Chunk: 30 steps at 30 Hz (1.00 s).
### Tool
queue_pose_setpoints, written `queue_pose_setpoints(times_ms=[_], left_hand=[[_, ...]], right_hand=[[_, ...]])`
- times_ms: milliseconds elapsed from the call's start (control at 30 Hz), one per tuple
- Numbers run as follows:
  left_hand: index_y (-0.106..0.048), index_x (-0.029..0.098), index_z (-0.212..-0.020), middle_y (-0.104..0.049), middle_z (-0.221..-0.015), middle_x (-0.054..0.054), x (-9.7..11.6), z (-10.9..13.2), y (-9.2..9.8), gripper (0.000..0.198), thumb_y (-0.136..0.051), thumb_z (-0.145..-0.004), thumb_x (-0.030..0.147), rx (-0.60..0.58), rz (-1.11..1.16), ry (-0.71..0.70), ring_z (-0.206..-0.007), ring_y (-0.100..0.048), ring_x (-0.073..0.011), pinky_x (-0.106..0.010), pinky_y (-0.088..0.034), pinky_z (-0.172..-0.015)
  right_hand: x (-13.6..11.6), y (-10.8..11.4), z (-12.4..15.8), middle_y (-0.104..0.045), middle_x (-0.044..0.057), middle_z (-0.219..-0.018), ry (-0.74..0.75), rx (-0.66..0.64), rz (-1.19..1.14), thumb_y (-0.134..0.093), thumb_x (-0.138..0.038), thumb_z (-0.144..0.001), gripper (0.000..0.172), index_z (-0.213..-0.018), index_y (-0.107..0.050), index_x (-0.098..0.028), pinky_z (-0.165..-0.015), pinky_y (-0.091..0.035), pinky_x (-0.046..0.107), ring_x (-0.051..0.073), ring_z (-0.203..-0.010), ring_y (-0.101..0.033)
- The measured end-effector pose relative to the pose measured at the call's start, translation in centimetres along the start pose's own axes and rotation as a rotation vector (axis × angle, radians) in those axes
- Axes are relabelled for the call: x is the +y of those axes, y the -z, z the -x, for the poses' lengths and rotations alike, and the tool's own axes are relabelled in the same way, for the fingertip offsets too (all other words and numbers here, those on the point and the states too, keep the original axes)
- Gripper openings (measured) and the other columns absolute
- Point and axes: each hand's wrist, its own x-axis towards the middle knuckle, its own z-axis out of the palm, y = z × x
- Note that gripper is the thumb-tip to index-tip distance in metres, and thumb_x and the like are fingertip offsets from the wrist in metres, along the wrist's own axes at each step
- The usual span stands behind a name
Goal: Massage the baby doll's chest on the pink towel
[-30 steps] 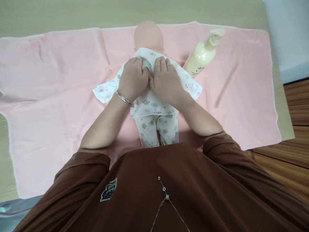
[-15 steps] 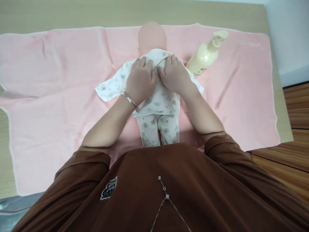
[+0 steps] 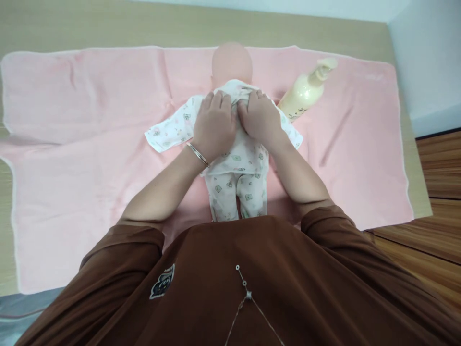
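Observation:
A bald baby doll lies on a pink cloth, its face not visible. It wears a white printed shirt and matching trousers. My left hand rests on the left side of the shirt's upper part, fingers extended over the fabric. My right hand lies opposite, its thumb near the middle and its fingers toward the shoulder. Both hands press on the cloth of the shirt, which creases between the thumbs below the collar. The undersides of the fingers are hidden.
A cream pump bottle lies tilted beside the doll's right-hand sleeve. The pink cloth is wrinkled and covers most of the wooden table. Wood-grain panels show at the right, beside a pale wall.
The whole view has shifted slightly, so the doll and bottle appear lower. Both hands stay on the upper shirt, and the creases near the collar have changed a little.

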Motion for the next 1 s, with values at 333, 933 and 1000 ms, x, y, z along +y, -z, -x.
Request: queue_pose_setpoints(times_ms=[333,933,1000], left_hand=[[-0.05,0.025,-0.092,-0.056,-0.097,-0.004,-3.2,-2.1,-2.2,0.016,-0.035,-0.091,0.029,0.108,0.074,0.123,-0.101,-0.046,-0.0228,-0.042,-0.036,-0.093],[-0.052,0.033,-0.1,-0.055,-0.104,-0.006,-4.4,-2.3,-2.9,0.029,-0.035,-0.083,0.05,0.159,0.144,0.193,-0.104,-0.044,-0.0286,-0.046,-0.032,-0.093],[-0.05,0.032,-0.102,-0.054,-0.106,-0.005,-4.5,-2.4,-3.0,0.033,-0.033,-0.083,0.053,0.124,0.158,0.227,-0.106,-0.042,-0.0275,-0.046,-0.027,-0.094]], right_hand=[[-2.4,0.0,3.2,-0.026,0.019,-0.142,0.107,0.067,0.188,-0.034,-0.034,-0.096,0.054,-0.139,-0.023,-0.003,-0.109,-0.02,0.048,0.035,-0.131,-0.023],[0.1,-1.2,-0.3,-0.054,0.015,-0.11,0.005,0.121,0.016,-0.032,-0.053,-0.095,0.046,-0.111,-0.046,-0.011,-0.094,-0.032,0.04,0.029,-0.106,-0.045],[0.2,-1.2,-0.3,-0.054,0.015,-0.109,0.006,0.099,0.007,-0.031,-0.054,-0.095,0.048,-0.111,-0.046,-0.011,-0.092,-0.033,0.04,0.03,-0.106,-0.045]])
